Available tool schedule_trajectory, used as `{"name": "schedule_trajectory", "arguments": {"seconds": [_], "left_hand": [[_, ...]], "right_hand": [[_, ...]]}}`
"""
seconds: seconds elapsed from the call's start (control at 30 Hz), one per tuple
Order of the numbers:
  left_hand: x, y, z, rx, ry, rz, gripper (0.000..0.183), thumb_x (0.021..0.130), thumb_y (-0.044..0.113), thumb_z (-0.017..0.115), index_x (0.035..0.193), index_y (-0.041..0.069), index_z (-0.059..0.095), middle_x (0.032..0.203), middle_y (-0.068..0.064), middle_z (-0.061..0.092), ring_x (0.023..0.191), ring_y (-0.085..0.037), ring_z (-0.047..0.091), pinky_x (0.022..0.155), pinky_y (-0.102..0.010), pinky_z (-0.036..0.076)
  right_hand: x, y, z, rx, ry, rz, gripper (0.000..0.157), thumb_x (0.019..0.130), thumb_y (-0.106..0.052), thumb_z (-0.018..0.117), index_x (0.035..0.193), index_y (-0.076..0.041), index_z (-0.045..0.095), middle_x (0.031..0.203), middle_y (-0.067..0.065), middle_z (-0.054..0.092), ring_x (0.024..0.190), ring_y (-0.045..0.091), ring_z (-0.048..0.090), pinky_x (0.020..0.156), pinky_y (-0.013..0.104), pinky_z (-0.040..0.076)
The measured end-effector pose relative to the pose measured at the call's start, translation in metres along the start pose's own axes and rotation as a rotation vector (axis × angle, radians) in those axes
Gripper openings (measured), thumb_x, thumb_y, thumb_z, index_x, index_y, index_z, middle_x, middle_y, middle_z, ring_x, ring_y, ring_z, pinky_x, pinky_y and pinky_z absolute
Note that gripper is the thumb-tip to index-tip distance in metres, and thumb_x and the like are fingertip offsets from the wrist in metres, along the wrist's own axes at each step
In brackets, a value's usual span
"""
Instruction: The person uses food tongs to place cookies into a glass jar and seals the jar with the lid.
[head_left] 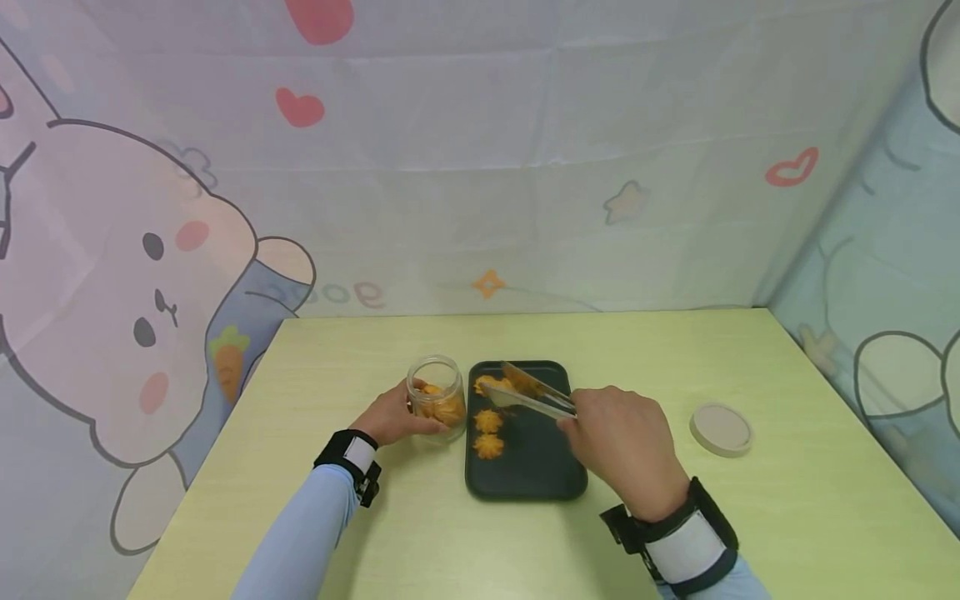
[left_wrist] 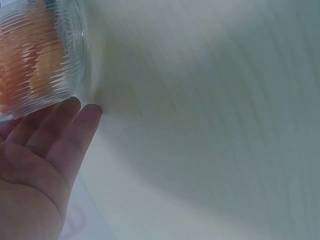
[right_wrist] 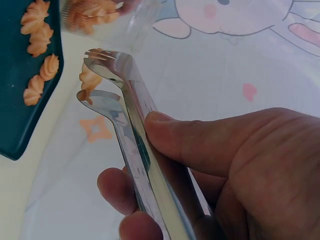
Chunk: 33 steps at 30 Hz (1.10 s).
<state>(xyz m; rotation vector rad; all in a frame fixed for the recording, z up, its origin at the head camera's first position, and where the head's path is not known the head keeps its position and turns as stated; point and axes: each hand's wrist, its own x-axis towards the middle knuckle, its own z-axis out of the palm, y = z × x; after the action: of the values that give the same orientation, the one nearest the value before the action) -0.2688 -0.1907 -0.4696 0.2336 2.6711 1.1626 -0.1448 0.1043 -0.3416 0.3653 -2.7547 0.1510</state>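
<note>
My left hand (head_left: 397, 417) holds a clear glass jar (head_left: 437, 367) at the tray's left side, thumb in front and fingers behind. Orange swirled cookies (head_left: 442, 408) lie inside the jar, and the left wrist view shows the ribbed glass wall (left_wrist: 45, 75) beside the fingers. In my right hand (head_left: 622, 442) are metal tongs (right_wrist: 130, 95), reaching left over the far part of a dark tray (head_left: 528, 479). An orange cookie (right_wrist: 90, 77) sits between the tong tips in the right wrist view. More swirled cookies (head_left: 488, 433) line the tray's left side.
A round, pale lid (head_left: 722, 429) lies on the light wooden table (head_left: 637, 346) to the right of my right hand. Behind the table hangs a cartoon-printed cloth (head_left: 480, 167), which also covers the sides.
</note>
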Motion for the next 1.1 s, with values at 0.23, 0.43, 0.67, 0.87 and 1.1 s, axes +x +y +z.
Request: {"name": "schedule_trajectory", "arguments": {"seconds": [0.23, 0.43, 0.67, 0.87, 1.1], "left_hand": [[0.0, -0.001, 0.0, 0.008, 0.005, 0.001, 0.081, 0.062, 0.044, 0.085, 0.128, 0.012, 0.05, 0.121, -0.014, 0.063, 0.108, -0.028, 0.055, 0.09, -0.048, 0.047], [0.003, -0.007, 0.001, 0.01, 0.007, 0.003, 0.084, 0.06, 0.048, 0.085, 0.128, 0.014, 0.051, 0.121, -0.013, 0.063, 0.108, -0.028, 0.055, 0.09, -0.048, 0.047], [0.003, -0.007, 0.0, 0.005, 0.01, 0.002, 0.084, 0.059, 0.051, 0.085, 0.126, 0.014, 0.051, 0.121, -0.012, 0.064, 0.11, -0.028, 0.055, 0.092, -0.049, 0.046], [0.002, -0.006, 0.0, -0.005, 0.007, 0.008, 0.084, 0.059, 0.05, 0.085, 0.128, 0.016, 0.051, 0.125, -0.012, 0.062, 0.114, -0.028, 0.053, 0.095, -0.051, 0.044], [0.001, -0.004, 0.0, 0.02, 0.016, 0.012, 0.084, 0.061, 0.047, 0.085, 0.132, 0.016, 0.05, 0.127, -0.011, 0.061, 0.114, -0.029, 0.053, 0.097, -0.051, 0.043]], "right_hand": [[0.015, -0.014, -0.013, -0.011, -0.011, -0.014, 0.037, 0.079, -0.025, 0.075, 0.053, -0.015, 0.051, 0.042, -0.002, 0.042, 0.037, 0.015, 0.038, 0.032, 0.028, 0.027], [0.027, -0.027, -0.023, -0.023, -0.003, -0.032, 0.034, 0.081, -0.024, 0.073, 0.055, -0.014, 0.054, 0.043, -0.002, 0.043, 0.037, 0.015, 0.039, 0.032, 0.028, 0.026], [0.041, -0.046, -0.022, -0.041, -0.003, -0.075, 0.025, 0.08, -0.026, 0.074, 0.062, -0.012, 0.062, 0.045, -0.002, 0.048, 0.038, 0.015, 0.042, 0.03, 0.031, 0.034], [0.047, -0.058, -0.016, -0.042, -0.011, -0.094, 0.029, 0.081, -0.026, 0.071, 0.057, -0.014, 0.057, 0.045, -0.004, 0.041, 0.038, 0.014, 0.04, 0.031, 0.029, 0.028], [0.05, -0.064, -0.011, -0.025, -0.055, -0.087, 0.035, 0.082, -0.029, 0.071, 0.055, -0.015, 0.054, 0.045, -0.005, 0.036, 0.038, 0.012, 0.038, 0.031, 0.027, 0.023]]}}
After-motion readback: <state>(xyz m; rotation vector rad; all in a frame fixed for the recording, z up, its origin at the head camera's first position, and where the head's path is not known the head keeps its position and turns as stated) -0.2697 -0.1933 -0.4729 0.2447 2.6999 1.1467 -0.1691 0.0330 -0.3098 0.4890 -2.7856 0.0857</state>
